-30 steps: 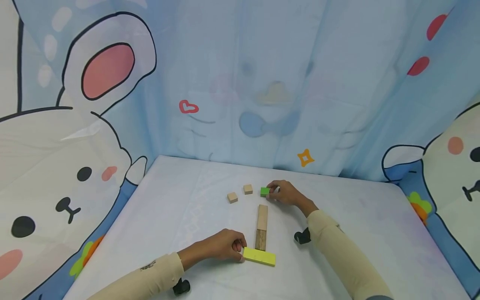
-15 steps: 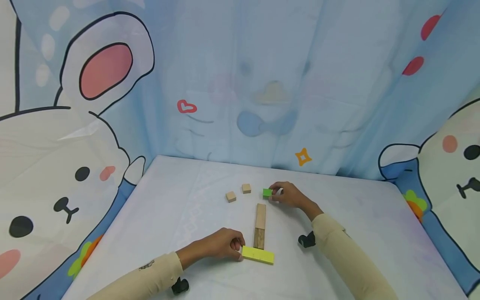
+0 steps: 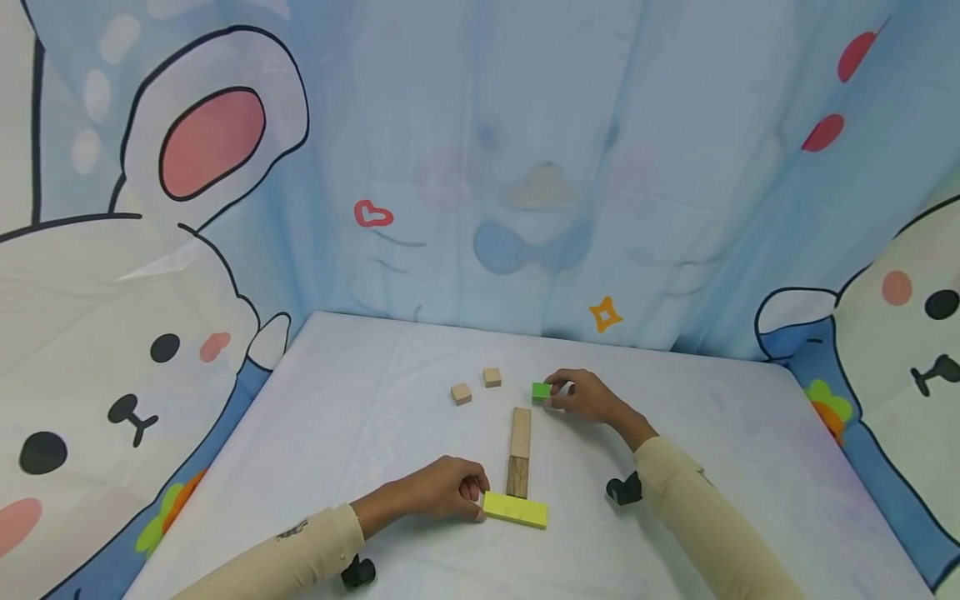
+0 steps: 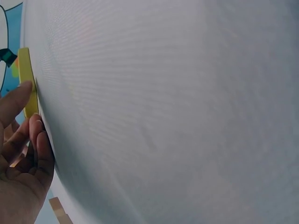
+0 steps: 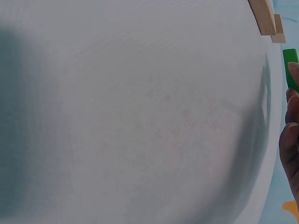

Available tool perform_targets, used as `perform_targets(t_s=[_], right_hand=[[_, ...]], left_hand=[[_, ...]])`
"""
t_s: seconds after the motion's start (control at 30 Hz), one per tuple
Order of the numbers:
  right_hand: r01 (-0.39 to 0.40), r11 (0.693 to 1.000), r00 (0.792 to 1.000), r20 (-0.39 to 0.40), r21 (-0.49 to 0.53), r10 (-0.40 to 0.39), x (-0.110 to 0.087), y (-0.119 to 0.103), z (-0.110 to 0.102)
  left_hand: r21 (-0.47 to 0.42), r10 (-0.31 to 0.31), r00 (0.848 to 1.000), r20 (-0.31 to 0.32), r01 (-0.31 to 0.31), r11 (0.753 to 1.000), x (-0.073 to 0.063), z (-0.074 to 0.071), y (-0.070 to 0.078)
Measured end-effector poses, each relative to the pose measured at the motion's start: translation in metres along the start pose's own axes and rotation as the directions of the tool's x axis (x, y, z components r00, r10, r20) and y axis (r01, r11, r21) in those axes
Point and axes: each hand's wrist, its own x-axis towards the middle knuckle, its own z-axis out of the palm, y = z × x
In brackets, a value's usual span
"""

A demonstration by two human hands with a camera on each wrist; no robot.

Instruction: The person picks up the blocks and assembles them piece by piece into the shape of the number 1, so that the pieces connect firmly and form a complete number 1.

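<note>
My left hand (image 3: 448, 488) pinches the left end of a long yellow block (image 3: 515, 510), which lies crosswise on the white table. In the left wrist view the thumb is on one side of the yellow block (image 4: 28, 79) and the fingertips are at its end. Behind it, two wooden blocks form a line running away from me: a darker one (image 3: 517, 477) near the yellow block and a paler one (image 3: 521, 433) beyond. My right hand (image 3: 588, 395) pinches a small green block (image 3: 541, 391) just past the far end of that line, to its right. The right wrist view shows the green block (image 5: 289, 67) raised off the cloth.
Two small wooden cubes, one nearer (image 3: 461, 394) and one farther (image 3: 491, 377), sit at the back, left of the green block. A blue printed curtain (image 3: 450, 167) hangs behind the table (image 3: 360, 375). Black camera pieces (image 3: 624, 489) show beneath the sleeves.
My right hand has shifted slightly to the right and toward me with the green block. The left hand stays at the yellow block, and the wooden pieces keep their places.
</note>
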Motion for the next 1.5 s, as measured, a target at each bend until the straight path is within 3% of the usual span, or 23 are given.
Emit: perform_targets(t_s=[0.6, 1.5], right_hand=[[-0.022, 1.000, 1.000, 0.014, 0.014, 0.022, -0.003, -0.001, 0.005], [-0.033, 0.999, 0.999, 0.023, -0.004, 0.034, -0.004, -0.001, 0.013]], left_hand=[[-0.057, 0.010, 1.000, -0.002, -0.010, 0.998, -0.001, 0.000, -0.003], [-0.037, 0.013, 1.000, -0.009, -0.013, 0.999, 0.000, 0.003, -0.006]])
